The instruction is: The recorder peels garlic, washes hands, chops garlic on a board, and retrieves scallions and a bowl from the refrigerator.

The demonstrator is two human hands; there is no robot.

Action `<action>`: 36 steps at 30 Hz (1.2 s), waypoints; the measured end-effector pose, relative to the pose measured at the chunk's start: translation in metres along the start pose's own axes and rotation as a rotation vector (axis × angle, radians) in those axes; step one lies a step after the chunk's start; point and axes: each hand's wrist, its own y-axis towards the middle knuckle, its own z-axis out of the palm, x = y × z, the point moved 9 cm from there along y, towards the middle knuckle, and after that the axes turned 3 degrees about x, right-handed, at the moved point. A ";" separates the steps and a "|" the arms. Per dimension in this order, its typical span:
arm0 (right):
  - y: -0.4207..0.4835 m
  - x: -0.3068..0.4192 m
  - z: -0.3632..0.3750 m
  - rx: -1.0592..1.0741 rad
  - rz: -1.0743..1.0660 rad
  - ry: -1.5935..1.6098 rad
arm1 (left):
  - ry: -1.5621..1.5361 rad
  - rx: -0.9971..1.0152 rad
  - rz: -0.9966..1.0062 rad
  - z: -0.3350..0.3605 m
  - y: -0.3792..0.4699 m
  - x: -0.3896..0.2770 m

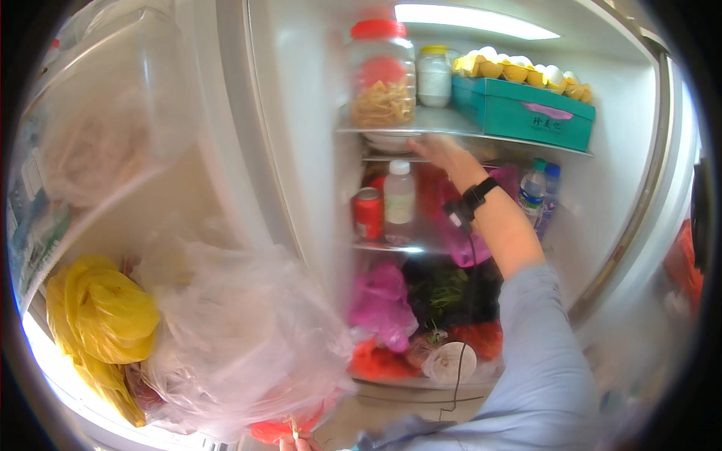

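Note:
My right hand (pixel 439 151), blurred, reaches into an open refrigerator just below its upper glass shelf (pixel 434 119). Its fingertips are at the edge of a pale bowl (pixel 389 142) beneath that shelf; whether they grip it I cannot tell. A black strap with a small device (pixel 472 202) and a hanging cable circles my right wrist. At the bottom edge of the view, my left hand (pixel 299 443) is partly visible, pinching a thin pale vegetable stem (pixel 294 427) with fine roots. Behind those fingers lies a red plastic bag (pixel 271 432).
A jar with a red lid (pixel 383 84), a white-filled jar (pixel 434 79) and a teal box (pixel 536 113) bearing eggs (pixel 516 70) occupy the upper shelf. Below are a red can (pixel 368 214), bottles (pixel 399 203) and pink bags (pixel 383 304). Door-side bags (pixel 225 338) crowd the left.

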 end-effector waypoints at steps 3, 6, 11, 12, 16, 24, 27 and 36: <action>-0.029 0.014 -0.001 -0.020 -0.029 0.052 | -0.019 0.019 -0.027 -0.004 -0.002 0.006; -0.064 0.029 -0.009 -0.026 -0.048 0.096 | 0.015 0.059 0.001 -0.006 0.001 -0.001; -0.122 0.052 -0.008 -0.051 -0.078 0.144 | -0.017 -0.095 -0.031 -0.042 -0.002 0.018; -0.135 0.058 -0.007 -0.053 -0.082 0.140 | -0.023 -0.093 -0.030 -0.049 0.002 0.035; -0.193 0.059 -0.019 -0.177 -0.003 0.259 | 0.274 -0.300 0.628 -0.064 -0.012 -0.011; -0.341 0.031 -0.007 -0.369 0.033 0.244 | -0.272 -0.449 0.242 -0.132 0.004 0.026; -0.404 0.028 0.001 -0.458 0.091 0.209 | -0.211 -0.412 0.255 -0.133 0.008 0.024; -0.544 -0.019 0.005 -0.592 0.352 0.168 | -0.073 -0.338 0.318 -0.134 0.009 0.023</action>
